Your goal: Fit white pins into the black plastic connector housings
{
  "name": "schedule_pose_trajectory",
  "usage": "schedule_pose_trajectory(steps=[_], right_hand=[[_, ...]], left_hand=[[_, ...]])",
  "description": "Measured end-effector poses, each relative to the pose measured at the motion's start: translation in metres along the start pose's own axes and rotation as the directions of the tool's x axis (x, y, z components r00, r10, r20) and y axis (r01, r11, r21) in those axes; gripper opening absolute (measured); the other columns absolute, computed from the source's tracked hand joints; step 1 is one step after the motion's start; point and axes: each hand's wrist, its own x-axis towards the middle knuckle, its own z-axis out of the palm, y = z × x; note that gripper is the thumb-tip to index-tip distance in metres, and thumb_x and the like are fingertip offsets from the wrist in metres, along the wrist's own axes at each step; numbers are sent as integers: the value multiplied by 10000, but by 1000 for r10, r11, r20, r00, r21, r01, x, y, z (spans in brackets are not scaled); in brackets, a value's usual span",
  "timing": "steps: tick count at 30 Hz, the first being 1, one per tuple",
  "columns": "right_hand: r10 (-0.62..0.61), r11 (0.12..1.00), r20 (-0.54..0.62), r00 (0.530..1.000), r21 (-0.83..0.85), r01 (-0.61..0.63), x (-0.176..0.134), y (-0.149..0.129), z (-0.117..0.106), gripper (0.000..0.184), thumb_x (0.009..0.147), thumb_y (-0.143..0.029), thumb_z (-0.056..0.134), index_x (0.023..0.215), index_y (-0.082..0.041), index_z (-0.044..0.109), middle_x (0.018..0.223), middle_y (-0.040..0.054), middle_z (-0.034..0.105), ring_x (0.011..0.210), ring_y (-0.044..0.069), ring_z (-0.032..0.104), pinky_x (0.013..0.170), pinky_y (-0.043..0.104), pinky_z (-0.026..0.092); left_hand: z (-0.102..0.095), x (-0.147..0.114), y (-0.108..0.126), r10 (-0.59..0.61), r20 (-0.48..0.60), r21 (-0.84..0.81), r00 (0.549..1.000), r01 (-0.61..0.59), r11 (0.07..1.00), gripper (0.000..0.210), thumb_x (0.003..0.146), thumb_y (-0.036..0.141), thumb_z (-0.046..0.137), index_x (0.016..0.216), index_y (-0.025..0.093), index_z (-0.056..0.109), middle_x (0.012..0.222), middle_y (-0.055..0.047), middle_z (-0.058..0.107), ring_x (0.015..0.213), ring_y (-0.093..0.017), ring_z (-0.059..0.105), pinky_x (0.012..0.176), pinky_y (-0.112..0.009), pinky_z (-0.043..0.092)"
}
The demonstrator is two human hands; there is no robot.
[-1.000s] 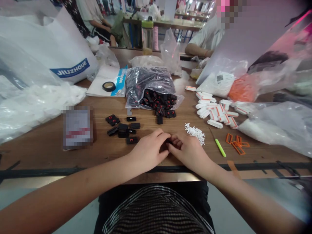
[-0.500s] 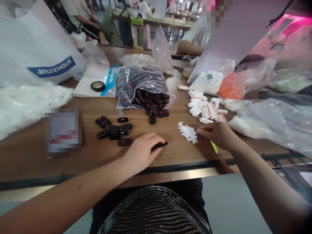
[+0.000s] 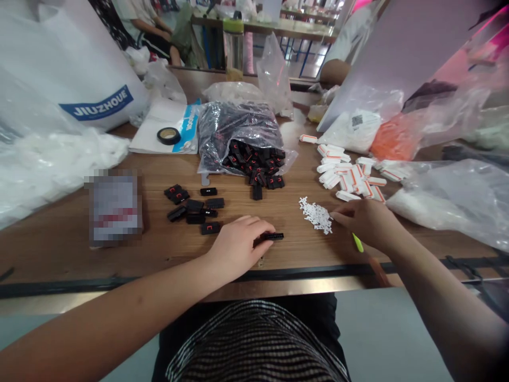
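Note:
My left hand (image 3: 240, 246) pinches a black plastic connector housing (image 3: 275, 236) between thumb and fingertips, low over the wooden table. A row of small openings shows along the housing's side. My right hand (image 3: 363, 220) has its thumb and forefinger closed together at the right edge of a pile of tiny white plastic pieces (image 3: 316, 215). Whether a piece is between those fingertips is too small to tell. Left of my left hand lie several loose black housings (image 3: 194, 206), some with red clips. Partly under my right hand is a yellow-green tool (image 3: 358, 242).
An open plastic bag (image 3: 240, 122) spills more black housings. White strips with orange edges (image 3: 353, 178) lie behind my right hand. Clear bags (image 3: 457, 196) crowd the right side. Black tape (image 3: 168, 136) rests on papers; a large white bag (image 3: 91, 58) stands at left.
The view has shifted slightly, so the table's things sit further right. The housing in my left hand has turned more level. My right hand stays by the white pile.

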Motion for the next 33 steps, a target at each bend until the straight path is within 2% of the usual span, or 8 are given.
schedule_pose_trajectory(steps=[5,8,10,13,15,18,26,33], right_hand=[[81,982,16,997,172,-83,3,3,4,170,724,-365,653,691,-226,745,653,15,715,653,192,649,574,289,437],[114,964,-70,991,250,-93,-2,-6,-1,179,720,-384,679,686,-214,724,601,19,680,597,179,618,544,290,433],[38,943,-119,992,331,3,-11,-23,-4,207,758,-406,665,702,-211,707,595,16,663,548,155,585,522,285,425],[-221,865,-106,969,437,245,-26,-61,-5,198,833,-388,617,754,-223,692,693,16,683,608,143,596,581,282,460],[-422,792,-127,897,430,434,-32,-84,-1,139,858,-322,604,799,-227,688,814,23,694,764,158,621,738,307,487],[-560,720,-163,812,390,574,-34,-104,6,95,867,-242,593,827,-210,674,903,42,672,881,172,599,843,343,469],[-612,718,-130,780,324,616,-32,-110,7,84,848,-180,598,790,-199,655,886,45,646,873,178,575,839,352,454],[-659,735,-115,744,115,669,-42,-116,7,227,941,-222,502,829,-192,697,869,53,685,858,205,561,825,397,401]], left_hand=[[2,-1,1,-36,-7,1,999,36,999,117,837,216,671,951,220,646,911,-3,683,848,-187,613,753,-342,493],[2,-2,2,-30,2,-10,1000,30,1000,109,844,212,657,952,219,644,899,1,676,822,-179,609,728,-332,486],[2,-2,3,-41,9,-12,999,42,999,110,843,210,655,952,223,648,884,6,669,794,-172,607,704,-321,481],[2,-2,4,-62,16,-6,998,63,998,118,840,216,656,957,232,655,886,9,664,751,-159,599,677,-305,468],[2,-2,4,-64,19,-10,998,64,998,118,849,215,644,965,235,657,898,10,663,729,-147,591,664,-292,459],[2,-2,4,-59,28,-21,998,60,998,102,860,215,627,955,230,658,885,11,654,706,-138,580,636,-274,441],[1,-1,4,-62,37,4,997,62,998,74,848,213,631,917,223,657,840,10,637,714,-149,581,632,-281,432],[1,-1,4,-94,40,-13,995,94,995,80,842,234,651,920,220,643,879,4,669,785,-176,617,682,-308,474]])
